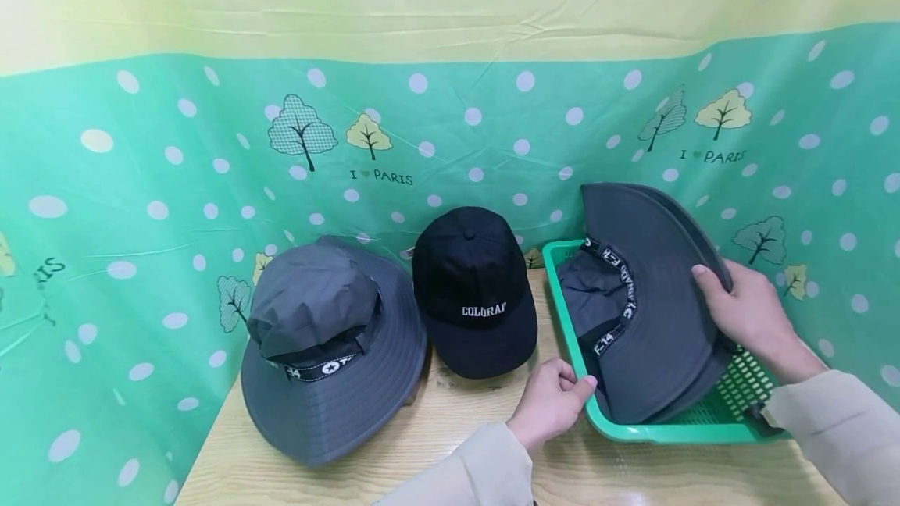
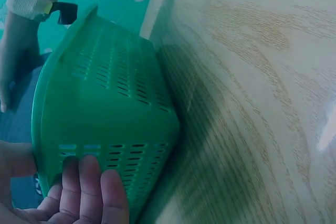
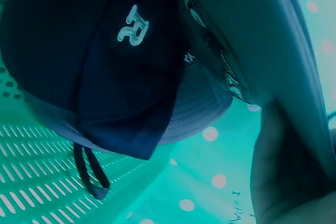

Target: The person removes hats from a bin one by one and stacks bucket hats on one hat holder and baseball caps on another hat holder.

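My right hand (image 1: pixel 755 315) grips the brim of a folded dark grey wide-brimmed hat (image 1: pixel 664 295), thumb on the near face, fingers hidden behind. This hat is tilted over a green plastic basket (image 1: pixel 675 434), its crown inside. With thumb over the rim and fingers along the outer wall, my left hand (image 1: pixel 551 404) holds the basket's left side; the left wrist view shows these fingers (image 2: pixel 89 187) against the slotted wall. Inside the basket, the right wrist view shows a dark cap (image 3: pixel 58 51) with a white embroidered letter, lying against another grey brim (image 3: pixel 202 93).
Left of the basket, a black cap (image 1: pixel 471 287) with white lettering stands on the wooden table (image 1: pixel 450 432). Beside it sits another grey wide-brimmed hat (image 1: pixel 316 303). A green and yellow printed cloth (image 1: pixel 492 139) hangs behind and around the table.
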`<action>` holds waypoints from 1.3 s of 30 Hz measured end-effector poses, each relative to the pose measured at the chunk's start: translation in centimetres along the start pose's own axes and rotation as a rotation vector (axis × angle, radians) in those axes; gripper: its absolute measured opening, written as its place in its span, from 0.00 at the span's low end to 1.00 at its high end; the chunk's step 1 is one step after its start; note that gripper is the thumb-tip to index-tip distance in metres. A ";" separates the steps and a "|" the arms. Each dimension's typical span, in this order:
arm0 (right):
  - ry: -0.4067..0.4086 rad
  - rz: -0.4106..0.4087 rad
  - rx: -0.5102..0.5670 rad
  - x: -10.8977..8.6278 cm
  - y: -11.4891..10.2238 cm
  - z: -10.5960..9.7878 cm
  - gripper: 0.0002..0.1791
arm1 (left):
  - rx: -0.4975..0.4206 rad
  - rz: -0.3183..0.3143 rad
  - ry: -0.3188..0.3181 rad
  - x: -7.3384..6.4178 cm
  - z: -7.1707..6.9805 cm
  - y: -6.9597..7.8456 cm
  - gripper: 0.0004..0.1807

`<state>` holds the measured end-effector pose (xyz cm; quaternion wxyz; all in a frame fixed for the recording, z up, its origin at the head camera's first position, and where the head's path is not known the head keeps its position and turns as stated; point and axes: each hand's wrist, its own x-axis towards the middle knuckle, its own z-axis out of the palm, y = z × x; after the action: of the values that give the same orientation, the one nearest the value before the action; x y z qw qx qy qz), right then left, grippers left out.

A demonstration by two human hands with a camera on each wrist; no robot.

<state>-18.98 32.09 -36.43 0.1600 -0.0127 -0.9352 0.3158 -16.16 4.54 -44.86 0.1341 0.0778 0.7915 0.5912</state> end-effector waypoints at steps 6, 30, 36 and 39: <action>0.109 -0.003 0.009 -0.4 -1.2 -1.1 0.24 | 0.008 -0.005 -0.002 0.2 -0.4 0.0 0.12; 0.171 -0.551 -0.136 -3.3 -8.2 3.0 0.08 | -0.222 0.324 -0.068 1.8 -2.9 5.6 0.18; 0.077 -0.493 -0.085 -4.6 -9.2 4.0 0.06 | -0.376 0.369 -0.118 1.9 -2.8 5.5 0.15; 0.052 -0.478 -0.044 -4.9 -9.4 4.3 0.06 | -0.395 0.371 -0.115 1.7 -2.9 5.2 0.15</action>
<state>-14.93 21.45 -35.44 0.2539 0.1976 -0.9137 0.2482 -18.86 3.91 -39.30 0.0808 0.2271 0.6243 0.7430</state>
